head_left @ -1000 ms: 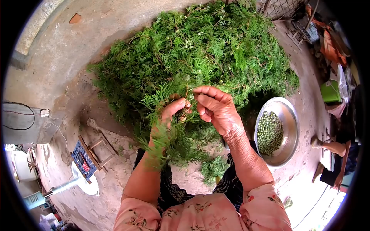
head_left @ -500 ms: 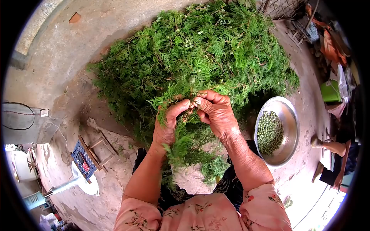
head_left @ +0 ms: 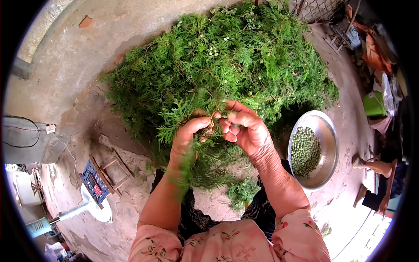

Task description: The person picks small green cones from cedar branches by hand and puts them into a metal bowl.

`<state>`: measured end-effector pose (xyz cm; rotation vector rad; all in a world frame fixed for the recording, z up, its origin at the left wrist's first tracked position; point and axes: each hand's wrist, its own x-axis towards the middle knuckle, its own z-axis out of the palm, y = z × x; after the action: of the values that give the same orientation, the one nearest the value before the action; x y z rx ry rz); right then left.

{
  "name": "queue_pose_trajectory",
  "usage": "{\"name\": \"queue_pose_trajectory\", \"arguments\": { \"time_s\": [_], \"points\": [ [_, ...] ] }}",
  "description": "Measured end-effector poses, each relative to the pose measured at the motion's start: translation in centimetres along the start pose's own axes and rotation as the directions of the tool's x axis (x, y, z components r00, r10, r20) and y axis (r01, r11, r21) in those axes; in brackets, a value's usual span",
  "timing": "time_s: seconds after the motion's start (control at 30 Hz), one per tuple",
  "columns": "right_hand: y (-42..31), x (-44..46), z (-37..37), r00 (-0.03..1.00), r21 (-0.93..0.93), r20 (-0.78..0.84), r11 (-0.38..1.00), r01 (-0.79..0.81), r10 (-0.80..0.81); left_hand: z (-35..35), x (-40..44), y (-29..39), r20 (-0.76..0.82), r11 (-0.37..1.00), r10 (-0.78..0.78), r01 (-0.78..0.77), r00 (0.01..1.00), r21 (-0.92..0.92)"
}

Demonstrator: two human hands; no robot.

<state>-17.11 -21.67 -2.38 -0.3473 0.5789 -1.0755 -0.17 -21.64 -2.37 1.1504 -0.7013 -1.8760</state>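
My left hand (head_left: 187,133) is closed around a leafy green conifer sprig (head_left: 171,121), whose fronds stick out on both sides of the fingers and hang blurred over the wrist. Close beside it, my right hand (head_left: 253,131) has its thumb and fingers pinched together at the sprig's stems. What lies between those fingertips is too small to make out. Just beyond both hands rises a large heap of conifer branches (head_left: 244,56), dotted with small pale green cones. To the right, a metal basin (head_left: 330,142) holds many small round green cones (head_left: 304,150).
Loose green fronds (head_left: 242,192) lie on the floor between my knees. At left are a small wooden stool (head_left: 118,168) and a standing fan (head_left: 94,203). Another person's leg (head_left: 377,167) shows at far right, below a green container (head_left: 374,104).
My right hand has drawn slightly right, opening a small gap between the thumbs. The sprig in my left hand has shifted left and swung, with its lower fronds now over the left wrist.
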Motion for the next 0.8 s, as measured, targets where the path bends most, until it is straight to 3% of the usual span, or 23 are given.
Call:
{"name": "queue_pose_trajectory", "arguments": {
  "time_s": [0.07, 0.13, 0.2, 0.27, 0.33, 0.4, 0.5, 0.63, 0.7, 0.73, 0.8],
  "points": [
    [0.2, 0.0, 0.1, 0.995, 0.052, -0.097, 0.999, -0.012, 0.017, 0.7, -0.2, -0.2, 0.022, 0.997, 0.073, -0.072, 0.997, -0.032],
    [0.6, 0.3, -0.6, 0.994, -0.088, -0.105, 0.996, 0.030, -0.039, 1.1, 0.0, -0.4, 0.003, 0.988, 0.024, -0.024, 1.000, -0.151],
    [0.5, 0.0, 0.6, 0.982, -0.099, -0.180, 0.994, 0.034, -0.052, 1.0, 0.5, -1.0, -0.035, 0.990, 0.050, -0.054, 0.998, -0.132],
    [0.6, -0.1, 1.0, 0.962, -0.208, -0.207, 0.969, 0.135, -0.178, 0.6, 0.9, -1.2, 0.018, 0.943, 0.312, -0.312, 0.950, 0.113],
    [0.9, 0.1, 0.9, 0.957, -0.306, -0.180, 0.937, 0.165, -0.228, 0.8, 0.8, -0.6, 0.019, 0.935, 0.320, -0.319, 0.947, 0.158],
    [1.1, 0.1, 1.0, 0.950, -0.400, -0.147, 0.895, 0.197, -0.275, 0.8, 1.1, -1.4, -0.164, 0.951, 0.305, -0.308, 0.938, 0.006],
    [1.4, -0.1, 1.3, 0.940, -0.508, -0.173, 0.844, 0.170, -0.293, 0.4, 1.4, -1.8, -0.168, 0.946, 0.311, -0.322, 0.936, -0.043],
    [1.5, 0.0, 1.2, 0.954, -0.494, -0.146, 0.854, 0.160, -0.263, 0.1, 1.3, -1.7, -0.137, 0.952, 0.289, -0.299, 0.948, -0.060],
    [1.3, -0.1, 1.2, 0.974, -0.314, -0.136, 0.941, 0.130, -0.180, 0.2, 1.0, -1.3, -0.129, 0.958, 0.267, -0.278, 0.955, -0.075],
    [1.3, 0.0, 1.0, 0.974, -0.314, -0.137, 0.941, 0.130, -0.181, 0.3, 0.8, -1.1, -0.129, 0.958, 0.267, -0.278, 0.955, -0.074],
    [1.3, 0.1, 0.2, 0.995, -0.095, -0.080, 0.994, 0.055, -0.063, 0.6, 0.6, -0.9, -0.079, 0.952, 0.256, -0.266, 0.963, -0.153]
  ]
}}
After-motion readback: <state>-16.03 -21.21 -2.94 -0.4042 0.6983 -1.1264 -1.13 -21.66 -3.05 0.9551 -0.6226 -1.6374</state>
